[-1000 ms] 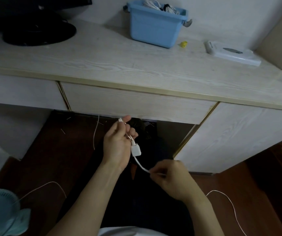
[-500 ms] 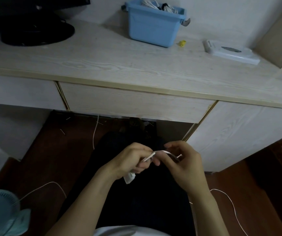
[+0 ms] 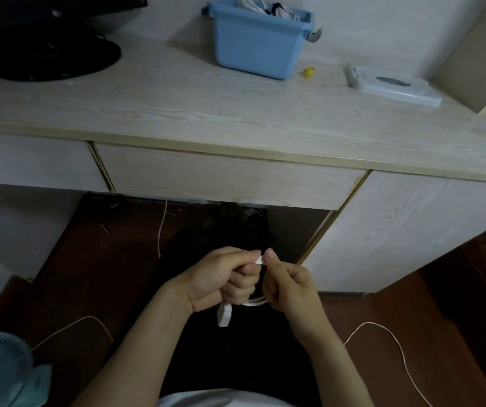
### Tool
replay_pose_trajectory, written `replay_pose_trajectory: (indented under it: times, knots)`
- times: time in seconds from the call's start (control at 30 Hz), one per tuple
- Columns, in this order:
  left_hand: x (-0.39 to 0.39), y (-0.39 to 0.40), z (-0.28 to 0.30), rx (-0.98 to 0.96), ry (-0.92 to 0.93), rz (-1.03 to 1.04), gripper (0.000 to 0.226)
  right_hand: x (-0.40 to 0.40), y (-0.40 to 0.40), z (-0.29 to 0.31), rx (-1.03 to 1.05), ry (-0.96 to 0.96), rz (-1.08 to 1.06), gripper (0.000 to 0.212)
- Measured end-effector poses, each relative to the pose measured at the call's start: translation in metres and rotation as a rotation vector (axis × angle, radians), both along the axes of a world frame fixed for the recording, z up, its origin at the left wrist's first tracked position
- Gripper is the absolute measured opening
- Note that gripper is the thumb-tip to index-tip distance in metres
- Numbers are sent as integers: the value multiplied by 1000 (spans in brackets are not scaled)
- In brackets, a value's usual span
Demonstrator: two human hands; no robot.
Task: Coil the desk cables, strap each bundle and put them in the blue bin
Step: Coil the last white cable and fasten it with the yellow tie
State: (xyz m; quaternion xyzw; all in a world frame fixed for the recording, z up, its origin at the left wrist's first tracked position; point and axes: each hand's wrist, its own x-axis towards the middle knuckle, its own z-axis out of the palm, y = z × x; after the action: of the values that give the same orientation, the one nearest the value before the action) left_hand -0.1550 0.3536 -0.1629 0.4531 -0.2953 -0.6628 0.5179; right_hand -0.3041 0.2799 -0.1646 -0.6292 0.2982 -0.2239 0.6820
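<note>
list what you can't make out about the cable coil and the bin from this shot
Head view only:
- white cable: loop count hidden inside the left hand and right hand.
- Strap: none visible; curled fingers could be covering it.
- blue bin: contents mostly behind its wall, top cut by the frame edge.
- yellow object: too small to identify.

desk (image 3: pixel 206 113): pale wood grain, matt, with a smooth cream edge strip
blue bin (image 3: pixel 257 45): smooth plastic, slight sheen
cable (image 3: pixel 255 303): smooth white plastic sheath, with a white plastic plug (image 3: pixel 224 314)
floor (image 3: pixel 89 274) below the desk: dark reddish wood, faintly glossy
</note>
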Motion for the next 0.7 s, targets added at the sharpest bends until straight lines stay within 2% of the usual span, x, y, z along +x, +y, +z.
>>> replay_pose_trajectory:
  times: [0.07, 0.17, 0.23, 0.3, 0.37, 0.5, 0.57, 0.63, 0.7]
  knots:
    - [0, -1, -1, -3, 11, 87, 38, -1, -2, 0, -47, 2, 4, 52]
    - [0, -6, -2, -41, 285, 386, 36, -6, -12, -4, -164, 42, -41, 36]
    - [7, -9, -5, -90, 450, 627, 40, -12, -21, -8, -223, 113, -83, 22]
    - [17, -9, -6, -132, 518, 822, 43, -20, -30, -14, -246, 206, -124, 12]
    - [25, -7, -6, -160, 559, 943, 43, -28, -39, -19, -336, 337, -78, 8]
    - [24, -5, -6, -164, 563, 1041, 43, -31, -38, -19, -444, 484, 249, 10]
    - [19, -9, -6, -166, 529, 1051, 40, -22, -27, -18, -483, 512, 333, 10]
    - [15, -14, -6, -168, 448, 1034, 33, -13, -15, -17, -541, 515, 416, 9]
    - [13, -17, -9, -173, 286, 983, 33, -8, -2, -9, -569, 487, 517, 10]
